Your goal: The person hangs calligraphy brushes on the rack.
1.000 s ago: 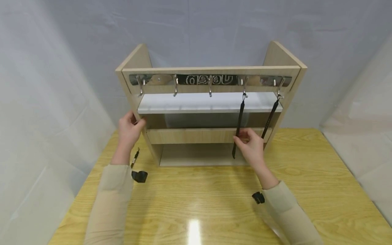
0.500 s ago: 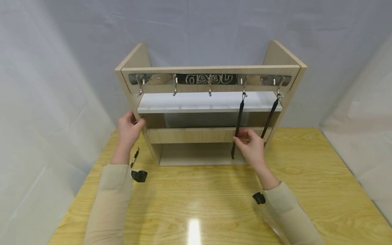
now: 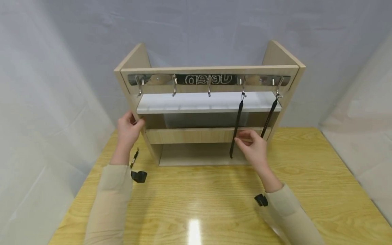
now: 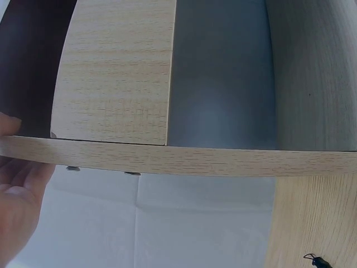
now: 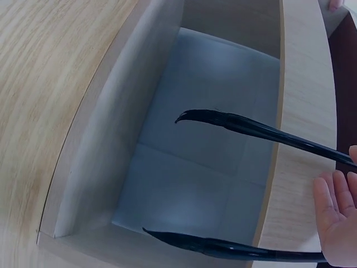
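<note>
Black strap (image 3: pixel 236 126) tips curl, right wrist view only.

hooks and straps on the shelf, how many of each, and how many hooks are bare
Metal hooks on the wooden shelf rail: 5, the leftmost at
Black straps hanging from hooks: 2, one at by the right hand, one at
Hooks with nothing on them: 3
Total hooks and straps: 7
</note>
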`<state>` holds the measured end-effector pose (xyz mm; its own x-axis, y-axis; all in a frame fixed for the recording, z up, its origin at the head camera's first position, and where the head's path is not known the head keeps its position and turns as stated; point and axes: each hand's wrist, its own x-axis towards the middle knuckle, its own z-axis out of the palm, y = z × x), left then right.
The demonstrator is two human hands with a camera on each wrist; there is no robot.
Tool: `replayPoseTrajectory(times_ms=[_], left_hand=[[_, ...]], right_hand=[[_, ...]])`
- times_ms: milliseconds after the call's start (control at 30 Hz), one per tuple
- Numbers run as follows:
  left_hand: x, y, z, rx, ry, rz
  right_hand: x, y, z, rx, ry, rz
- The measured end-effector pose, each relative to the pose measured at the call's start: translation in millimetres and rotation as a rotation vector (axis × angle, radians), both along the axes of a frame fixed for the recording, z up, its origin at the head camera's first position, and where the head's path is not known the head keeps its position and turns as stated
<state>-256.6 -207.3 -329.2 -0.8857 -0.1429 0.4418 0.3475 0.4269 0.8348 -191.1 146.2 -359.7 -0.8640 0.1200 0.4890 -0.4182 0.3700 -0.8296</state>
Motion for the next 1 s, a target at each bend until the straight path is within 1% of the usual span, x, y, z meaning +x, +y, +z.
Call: replayPoseTrajectory(times_ms=[133,200,367,433,533,667,800,1000], left_hand=[[1.0,0.2,0.5,-0.008,0.008,0.004],[1.8,1.1,1.1,0.007,0.014,0.007],[3.0,1.7,1.3,-0.001,0.010,0.009],[2.7,1.5,1.4,-0.016,0.003,0.010],[1.1,1.3,1.3,-0.015,-0.011,0.015],[0.4,1.7,1.5,0.010,-0.020,0.009],[1.0,2.5,2.3,0.019,-0.026,0.009],[0.5,1.6,0.9,0.013,-0.023,0.009]], right_hand=[[-5.8,8.7,-11.1,-0.016,0.010,-0.005],[-8.9,13.3,-16.9,-0.019,0.014,-0.008],[-6.9,18.3,-17.4,-0.006,0.052,-0.021],[-5.4,19.9,-16.1,-0.007,0.058,-0.025],[-2.2,21.8,-12.4,-0.021,0.067,-0.017],[6.7,20.9,-0.7,-0.032,0.092,-0.014],[16.4,19.6,11.1,-0.016,0.103,-0.038],[21.3,24.3,16.1,-0.005,0.116,-0.060]])
